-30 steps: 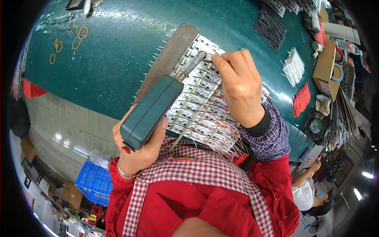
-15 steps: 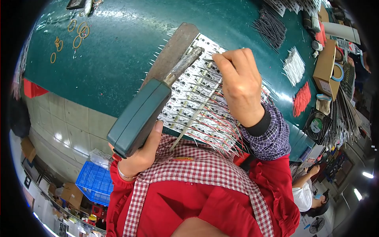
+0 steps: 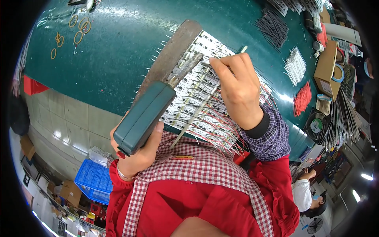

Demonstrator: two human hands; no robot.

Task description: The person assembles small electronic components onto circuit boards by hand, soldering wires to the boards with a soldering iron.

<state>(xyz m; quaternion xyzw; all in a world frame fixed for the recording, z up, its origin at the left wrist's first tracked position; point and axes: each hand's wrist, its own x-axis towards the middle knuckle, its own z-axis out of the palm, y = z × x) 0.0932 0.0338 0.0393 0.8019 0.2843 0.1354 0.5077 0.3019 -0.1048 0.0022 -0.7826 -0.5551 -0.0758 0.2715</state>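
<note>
My left hand (image 3: 143,160) is wrapped round the handle of a dark green soldering gun (image 3: 144,118). Its worn metal barrel reaches over a white circuit board panel (image 3: 213,42) covered with small black parts. At the barrel's tip my right hand (image 3: 241,93) is closed in a pinch on a thin wire (image 3: 206,61); the contact itself is too small to make out. Rows of black and red wires (image 3: 225,132) stick out across the panel's near right side. Along its left edge lies a brown metal bar (image 3: 167,59). A thin pale stick (image 3: 188,123) crosses the panel under the wires.
On the green table (image 3: 114,59), rubber bands (image 3: 79,36) lie at left. Bundles of black wires (image 3: 272,28), white wires (image 3: 295,66) and red wires (image 3: 302,99) lie at right, beside a cardboard box (image 3: 325,69). A blue crate (image 3: 94,181) stands at lower left; another person (image 3: 306,193) sits at lower right.
The soldering gun and my left hand have shifted slightly to the right and down. My right fingertips have moved a little left and down, closer to the barrel's tip.
</note>
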